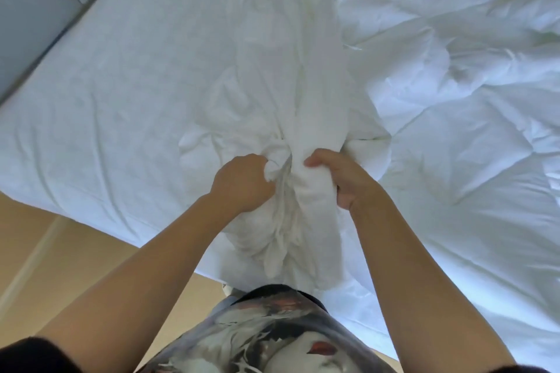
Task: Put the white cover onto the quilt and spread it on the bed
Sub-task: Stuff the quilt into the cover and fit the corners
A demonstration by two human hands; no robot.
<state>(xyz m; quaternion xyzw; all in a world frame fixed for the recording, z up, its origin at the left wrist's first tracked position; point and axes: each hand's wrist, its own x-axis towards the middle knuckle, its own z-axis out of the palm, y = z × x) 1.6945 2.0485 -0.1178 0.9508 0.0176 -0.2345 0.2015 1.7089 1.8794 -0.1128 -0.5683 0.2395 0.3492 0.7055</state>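
The white cover (291, 76) lies bunched in a long crumpled ridge down the middle of the bed, its near end gathered at the bed's front edge. My left hand (242, 182) grips a wad of this cover cloth in a fist. My right hand (342, 175) grips the thick roll of cloth right beside it, thumb on top. The puffy white quilt (460, 94) lies rumpled over the right half of the bed, partly under the cover's ridge. Where cover ends and quilt begins inside my grip is hard to tell.
The mattress with its white fitted sheet (121, 85) shows bare on the left. A grey padded headboard or wall panel (33, 9) runs along the far left. Tan wooden floor (60, 251) lies by the bed's near edge, where I stand.
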